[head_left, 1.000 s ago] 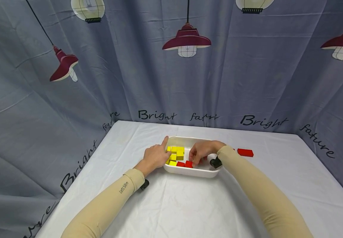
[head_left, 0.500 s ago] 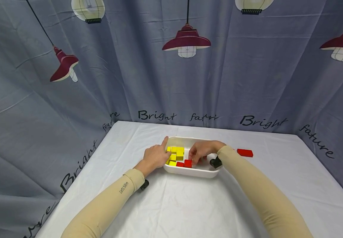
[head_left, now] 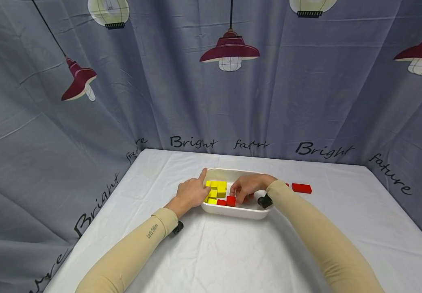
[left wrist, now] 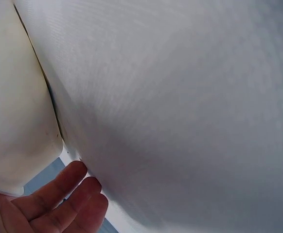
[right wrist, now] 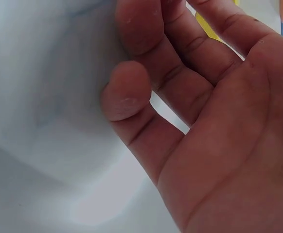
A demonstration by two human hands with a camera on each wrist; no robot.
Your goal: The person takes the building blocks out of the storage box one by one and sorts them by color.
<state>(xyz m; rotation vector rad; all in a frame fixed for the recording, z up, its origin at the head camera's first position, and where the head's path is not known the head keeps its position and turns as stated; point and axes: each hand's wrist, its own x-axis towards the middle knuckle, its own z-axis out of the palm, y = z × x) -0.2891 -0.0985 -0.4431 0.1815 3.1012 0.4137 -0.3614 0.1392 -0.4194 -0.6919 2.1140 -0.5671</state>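
Note:
My left hand (head_left: 190, 191) holds the left end of a white tray (head_left: 229, 211); the index finger lies along the rim and the thumb reaches inside. In the left wrist view its other fingers (left wrist: 78, 204) bend beside the tray's outer wall. My right hand (head_left: 247, 188) reaches into the tray with bent fingers, the fingertips right at a red block (head_left: 231, 201). I cannot tell whether they pinch it. A second red block (head_left: 221, 202) lies just left of it. Several yellow blocks (head_left: 221, 191) fill the left part. The right wrist view shows curled fingers (right wrist: 132, 92).
On the white-covered table (head_left: 203, 252), a flat red block (head_left: 301, 188) lies right of the tray. Another bit of red (head_left: 287, 184) shows beside the right sleeve. A grey printed curtain (head_left: 181, 101) rises behind the table. Both wrists wear black cameras.
The red block at my right fingertips has shifted slightly left and away, up against the neighbouring red one. My right hand has moved slightly left; my left hand stays on the tray.

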